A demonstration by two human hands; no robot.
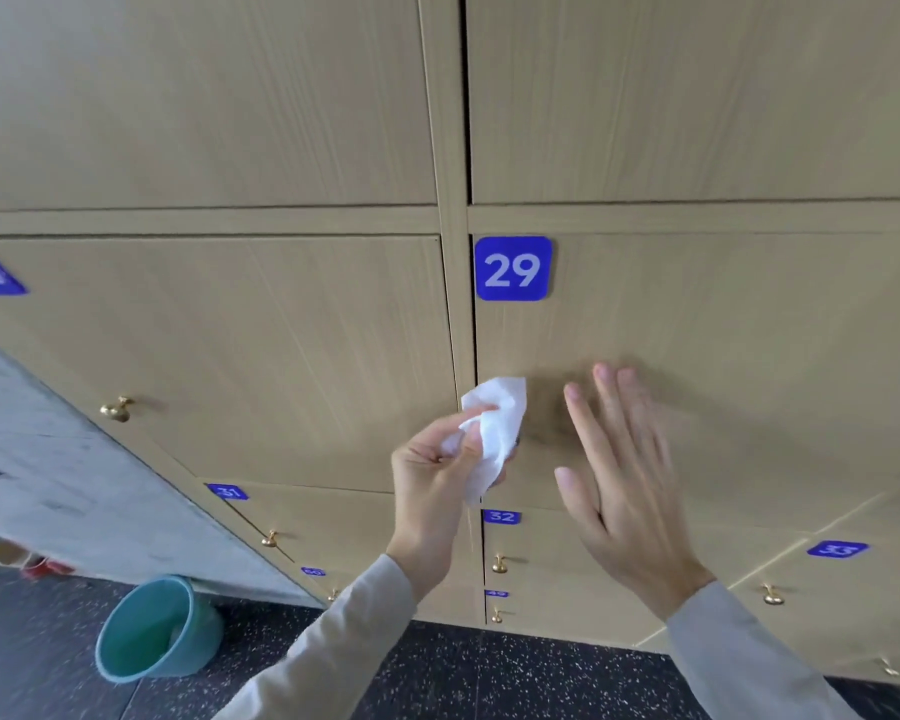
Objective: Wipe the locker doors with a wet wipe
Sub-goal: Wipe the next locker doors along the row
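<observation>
With our left hand pinching the crumpled white wet wipe loosely and our right hand spread empty, we risk dropping it or skipping pale wood-grain door 29.

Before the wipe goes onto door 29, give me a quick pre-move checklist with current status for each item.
1. Wet wipe in left hand: ok, pinched and bunched.
2. Wipe touching door 29: cannot tell; it is held in front of the door's left edge.
3. Right hand free: ok, open and empty, though blurred.
4. Door 29 shut: ok, it looks flush with its frame.
5. Door 29's knob located: not ok, hidden, perhaps behind the wipe.
6. Teal bin out of the way: ok, on the floor at lower left.
</observation>
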